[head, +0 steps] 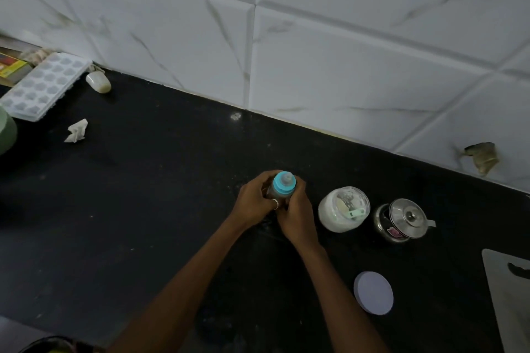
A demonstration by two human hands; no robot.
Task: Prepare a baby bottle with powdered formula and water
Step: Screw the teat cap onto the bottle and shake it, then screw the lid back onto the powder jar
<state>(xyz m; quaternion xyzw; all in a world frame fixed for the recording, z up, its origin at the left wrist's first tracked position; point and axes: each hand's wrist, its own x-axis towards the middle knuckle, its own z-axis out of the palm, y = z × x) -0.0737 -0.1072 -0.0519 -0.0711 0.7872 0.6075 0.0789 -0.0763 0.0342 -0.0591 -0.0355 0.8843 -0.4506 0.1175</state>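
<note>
Where white tiled wall (344, 51) meets black counter (143, 209), dim kitchen.

**No legible text in view**

Nothing here can be read. The colourful box (11, 64) at the upper left edge of the frame shows red and yellow printed patches, perhaps lettering, but they are too blurred to make out. The steel pot (401, 221) at right centre carries a small pinkish sticker (395, 233) whose markings are likewise too small to tell.
</note>
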